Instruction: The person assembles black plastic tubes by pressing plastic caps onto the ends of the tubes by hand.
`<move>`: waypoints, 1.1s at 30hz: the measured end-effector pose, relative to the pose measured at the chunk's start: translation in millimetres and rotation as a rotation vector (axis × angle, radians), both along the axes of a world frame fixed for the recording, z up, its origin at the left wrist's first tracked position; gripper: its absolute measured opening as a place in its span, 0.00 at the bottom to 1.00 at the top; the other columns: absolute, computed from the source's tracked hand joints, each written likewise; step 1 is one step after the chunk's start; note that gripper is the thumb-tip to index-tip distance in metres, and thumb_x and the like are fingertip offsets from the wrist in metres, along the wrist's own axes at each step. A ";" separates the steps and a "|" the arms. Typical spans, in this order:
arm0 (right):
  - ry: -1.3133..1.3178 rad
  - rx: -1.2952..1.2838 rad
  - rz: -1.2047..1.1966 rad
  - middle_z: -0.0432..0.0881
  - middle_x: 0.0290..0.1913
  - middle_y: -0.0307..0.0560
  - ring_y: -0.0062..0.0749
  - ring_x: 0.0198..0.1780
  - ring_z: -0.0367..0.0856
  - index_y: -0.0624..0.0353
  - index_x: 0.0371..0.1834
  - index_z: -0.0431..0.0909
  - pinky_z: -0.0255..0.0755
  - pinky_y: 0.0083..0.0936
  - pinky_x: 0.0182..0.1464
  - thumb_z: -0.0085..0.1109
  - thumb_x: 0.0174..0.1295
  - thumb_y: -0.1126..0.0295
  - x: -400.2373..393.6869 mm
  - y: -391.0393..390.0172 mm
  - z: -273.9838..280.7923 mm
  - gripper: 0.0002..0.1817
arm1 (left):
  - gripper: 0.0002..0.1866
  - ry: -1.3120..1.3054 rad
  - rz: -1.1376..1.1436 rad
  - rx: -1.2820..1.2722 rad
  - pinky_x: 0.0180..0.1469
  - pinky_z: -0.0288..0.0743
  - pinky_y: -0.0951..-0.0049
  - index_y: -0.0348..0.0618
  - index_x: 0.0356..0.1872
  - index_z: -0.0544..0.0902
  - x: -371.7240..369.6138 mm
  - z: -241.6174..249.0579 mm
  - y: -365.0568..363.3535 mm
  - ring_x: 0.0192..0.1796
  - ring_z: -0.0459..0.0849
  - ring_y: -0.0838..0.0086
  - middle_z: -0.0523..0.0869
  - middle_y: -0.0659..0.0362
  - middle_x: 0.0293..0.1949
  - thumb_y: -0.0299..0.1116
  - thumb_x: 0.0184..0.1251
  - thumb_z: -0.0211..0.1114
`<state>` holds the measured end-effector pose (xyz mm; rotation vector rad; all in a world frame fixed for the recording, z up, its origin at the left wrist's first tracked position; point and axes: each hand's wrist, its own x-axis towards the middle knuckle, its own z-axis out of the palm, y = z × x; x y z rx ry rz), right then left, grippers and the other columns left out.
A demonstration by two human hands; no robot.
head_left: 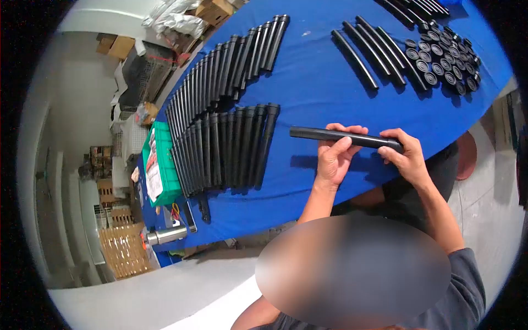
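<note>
A black tube (309, 133) is held roughly level above the blue cloth, its left end free. My left hand (334, 159) grips it near the middle, thumb on the near side and fingers behind. My right hand (406, 157) is closed around the right end, where a slightly wider collar or cap shows between the fingers. Beyond my right hand lies a cluster of round black caps (448, 58). Several loose black tubes (357, 60) lie to the left of the caps.
Two rows of black tubes with wider ends, a back row (220, 71) and a front row (231, 148), cover the left of the blue-covered table (313, 71). A green bin (170, 165), scissors (175, 210) and a metal cylinder (168, 235) sit at the left edge.
</note>
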<state>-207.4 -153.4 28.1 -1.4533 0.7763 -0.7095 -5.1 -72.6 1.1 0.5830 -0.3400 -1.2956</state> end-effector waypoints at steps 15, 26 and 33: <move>0.094 -0.182 -0.017 0.78 0.29 0.34 0.14 0.26 0.73 0.63 0.51 0.81 0.67 0.18 0.28 0.69 0.67 0.70 0.1 4.8 -12.2 0.14 | 0.14 -0.024 0.018 0.045 0.56 0.89 0.53 0.48 0.51 0.75 -4.1 2.4 -3.3 0.57 0.89 0.51 0.89 0.44 0.50 0.22 0.71 0.69; 0.077 -0.026 -0.017 0.80 0.39 0.35 0.16 0.38 0.76 0.64 0.60 0.79 0.71 0.15 0.40 0.69 0.66 0.75 -3.0 4.4 -10.7 0.20 | 0.14 0.088 0.016 -0.070 0.63 0.85 0.48 0.46 0.51 0.75 -3.8 -0.4 -6.4 0.60 0.87 0.50 0.87 0.44 0.53 0.23 0.71 0.69; 0.074 -0.493 -0.082 0.80 0.43 0.36 0.17 0.42 0.76 0.65 0.58 0.79 0.70 0.14 0.46 0.68 0.68 0.76 3.6 11.7 -17.3 0.17 | 0.16 0.002 0.021 -0.039 0.55 0.90 0.50 0.46 0.51 0.74 -4.9 -1.5 -9.7 0.54 0.90 0.50 0.89 0.44 0.49 0.23 0.69 0.70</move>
